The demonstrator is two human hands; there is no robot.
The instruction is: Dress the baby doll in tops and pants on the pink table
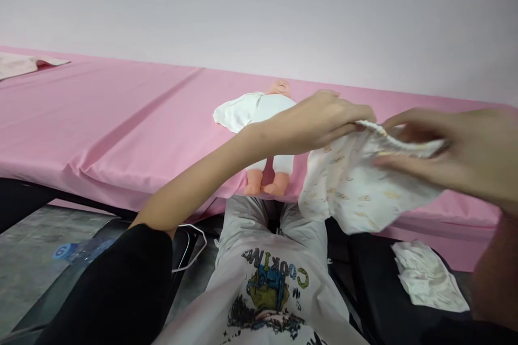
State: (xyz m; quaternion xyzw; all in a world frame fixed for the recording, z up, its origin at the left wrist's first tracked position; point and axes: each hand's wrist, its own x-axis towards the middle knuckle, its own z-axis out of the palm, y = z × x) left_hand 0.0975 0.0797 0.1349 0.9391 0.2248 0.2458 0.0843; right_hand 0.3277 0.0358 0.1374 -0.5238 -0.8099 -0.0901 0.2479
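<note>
Clamping fingers on patterned cloth (360,202), left hand (334,118) and right hand (473,145) hold it above the bed's (141,118) near edge.

The doll (269,109) wore plain white, with peach-pink feet (280,183). Beneath the doll the sheet (162,86) was pink; beyond the doll the wall (259,11) was pale grey. Right of the doll, the cloth (356,194) was white with small yellow and brown prints; left of the doll, a bottle cap (65,251) showed blue.
</note>
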